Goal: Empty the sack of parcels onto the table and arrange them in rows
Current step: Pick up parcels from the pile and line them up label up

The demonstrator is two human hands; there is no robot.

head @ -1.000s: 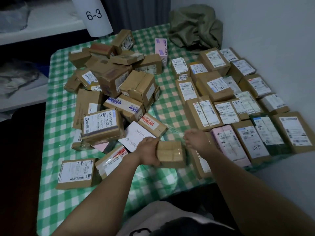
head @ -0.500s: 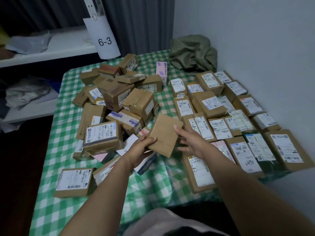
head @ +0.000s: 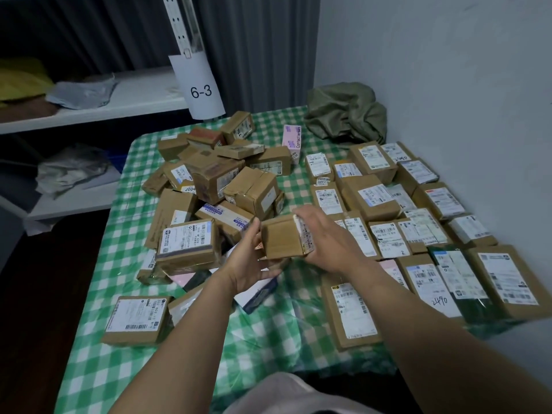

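Noted green-and-white check on tablecloth [head: 263,339]. Brown cardboard with white, black-barcoded labels across heaped parcels [head: 209,177] and rowed parcels [head: 373,198]. Plain brown on held parcel [head: 282,239]. Pale pink on one upright box [head: 292,138]; dark green on one wrapped parcel [head: 460,282]. Olive green on sack [head: 346,115]. Black "6-3" on white tag [head: 200,88].

A white shelf [head: 119,107] carries a crumpled grey bag [head: 85,91] and a yellow cloth [head: 21,82]. A paper sign [head: 201,91] marked 6-3 hangs at the shelf's right end. A dark curtain [head: 263,55] hangs just right of the shelf.
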